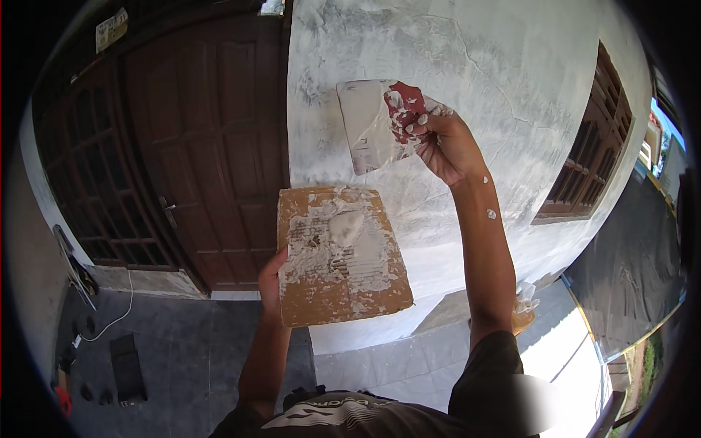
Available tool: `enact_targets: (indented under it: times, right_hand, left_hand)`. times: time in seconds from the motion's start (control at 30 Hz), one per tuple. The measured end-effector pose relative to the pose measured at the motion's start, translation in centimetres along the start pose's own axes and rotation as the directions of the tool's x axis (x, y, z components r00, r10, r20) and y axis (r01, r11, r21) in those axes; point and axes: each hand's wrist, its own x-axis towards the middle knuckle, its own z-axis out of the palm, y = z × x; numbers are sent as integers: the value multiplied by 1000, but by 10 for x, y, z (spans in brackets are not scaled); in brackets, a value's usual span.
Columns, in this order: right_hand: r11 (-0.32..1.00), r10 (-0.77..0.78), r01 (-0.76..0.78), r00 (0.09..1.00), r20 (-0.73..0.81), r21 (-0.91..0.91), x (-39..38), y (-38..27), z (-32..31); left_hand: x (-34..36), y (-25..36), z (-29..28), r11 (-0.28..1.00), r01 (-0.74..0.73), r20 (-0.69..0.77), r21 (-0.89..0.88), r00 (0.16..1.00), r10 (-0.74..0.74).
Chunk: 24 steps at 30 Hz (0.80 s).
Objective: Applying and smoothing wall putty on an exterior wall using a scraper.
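My left hand [271,286] grips the left edge of a brown cardboard sheet [307,303], its fingers hidden underneath. Wet white putty [347,228] is smeared across the sheet, thickest near its upper middle. Up against the cracked, patchy white wall [409,47], my right hand [447,142] is closed on a flat, wide putty spreader [365,124]. The spreader is reddish at the held end and coated with pale putty elsewhere. Whether its far edge touches the wall I cannot tell. Blobs of putty stick to my right fingers and forearm.
A dark brown wooden door [212,146] with a lever handle stands left of the wall, beside a barred window [95,175]. Another wooden window [588,150] is on the right. A white cable [117,321] and a dark mat [128,369] lie on the grey tiled floor.
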Motion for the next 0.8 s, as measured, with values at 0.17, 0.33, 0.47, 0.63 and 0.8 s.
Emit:
enact_targets:
  times: [0.17,0.33,0.47,0.63,0.8]
  right_hand:
    - [987,162,-161,987,26,-27,-34,41,-38]
    - [954,277,-291,946,-167,-69,-76,73,-88]
    - [928,328,-362,906,-268,-85,-118,93,-131]
    - [904,358,-403,895,-265,-140,-131,102,-143]
    - [874,405,-461,866,-293,-153,-124,111,-135]
  left_hand:
    - [11,-6,-17,999,-25,20,-28,999,25]
    - [12,-28,-32,998,-47,34,-45,998,48]
    - [3,-62,-45,996,-80,-53,24,995,81]
    - [10,-70,-57,996,-67,-105,62,992,73]
    - [11,-61,-51,997,-33,-130,67,991,41]
